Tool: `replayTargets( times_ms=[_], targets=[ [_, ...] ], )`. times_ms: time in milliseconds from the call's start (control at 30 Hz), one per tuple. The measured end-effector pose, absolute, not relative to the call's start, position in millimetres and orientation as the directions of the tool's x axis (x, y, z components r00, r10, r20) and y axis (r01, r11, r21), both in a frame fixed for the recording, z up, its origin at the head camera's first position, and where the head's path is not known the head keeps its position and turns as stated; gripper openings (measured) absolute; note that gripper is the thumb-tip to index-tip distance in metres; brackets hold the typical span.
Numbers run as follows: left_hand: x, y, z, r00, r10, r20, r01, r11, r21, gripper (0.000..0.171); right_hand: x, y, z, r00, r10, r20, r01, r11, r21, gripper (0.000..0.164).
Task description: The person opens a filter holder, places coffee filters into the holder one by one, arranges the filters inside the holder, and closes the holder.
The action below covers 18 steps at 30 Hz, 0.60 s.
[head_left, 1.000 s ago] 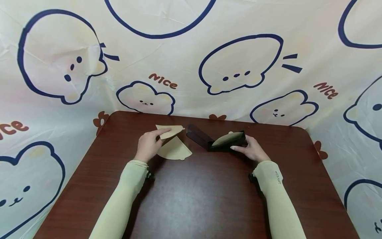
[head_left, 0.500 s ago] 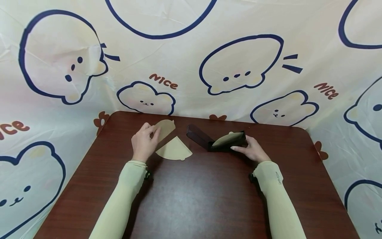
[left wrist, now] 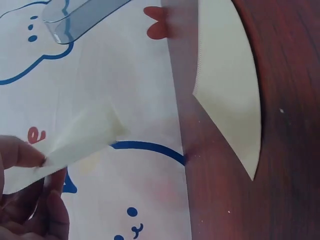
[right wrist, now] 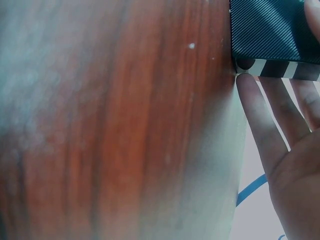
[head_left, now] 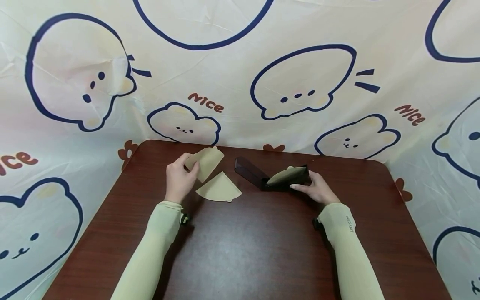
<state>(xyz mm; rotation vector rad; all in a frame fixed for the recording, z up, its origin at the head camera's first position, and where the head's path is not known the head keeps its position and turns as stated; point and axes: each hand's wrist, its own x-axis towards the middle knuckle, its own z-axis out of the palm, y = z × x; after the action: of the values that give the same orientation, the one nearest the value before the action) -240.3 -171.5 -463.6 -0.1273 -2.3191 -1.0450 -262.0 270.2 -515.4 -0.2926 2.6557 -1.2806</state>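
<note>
My left hand [head_left: 179, 177] pinches a pale cone coffee filter paper [head_left: 205, 161] between thumb and fingers, raised over the far left of the table. In the left wrist view this filter paper [left wrist: 82, 142] is seen nearly edge-on. Just below it in the head view, another fan-shaped filter paper [head_left: 219, 187] lies flat on the wood. My right hand [head_left: 318, 188] grips a black ribbed filter holder [head_left: 279, 186], thumb on the near side. Filter paper [head_left: 286, 175] shows in its opening. The holder's see-through dark lid [head_left: 250, 171] stands swung open to the left.
The brown wooden table [head_left: 240, 250] reaches back to a cream curtain [head_left: 232, 79] printed with cartoon bears. The curtain also hangs along both sides. The tabletop's far edge runs close behind the papers and the holder.
My left hand has drawn slightly left and turned the held filter paper, which now tilts up with its broad face showing. The right hand and holder stay in place.
</note>
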Motion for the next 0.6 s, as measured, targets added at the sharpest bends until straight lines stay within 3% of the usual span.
replayTargets(
  times_ms=[267,600],
  targets=[
    [-238.7,-169.7,-459.1,-0.863,-0.139,0.486,0.302,0.63,0.716,0.046,-260.7,270.9,-516.0,-0.968,-0.24,-0.079,-0.093,0.628,-0.772,0.061],
    [-241.7,-170.8,-460.8,-0.835,-0.13,0.535,0.339,0.644,0.685,0.018,-262.7,271.4,-516.4,-0.964,-0.257,-0.07,-0.108,0.618,-0.778,0.064]
  ],
)
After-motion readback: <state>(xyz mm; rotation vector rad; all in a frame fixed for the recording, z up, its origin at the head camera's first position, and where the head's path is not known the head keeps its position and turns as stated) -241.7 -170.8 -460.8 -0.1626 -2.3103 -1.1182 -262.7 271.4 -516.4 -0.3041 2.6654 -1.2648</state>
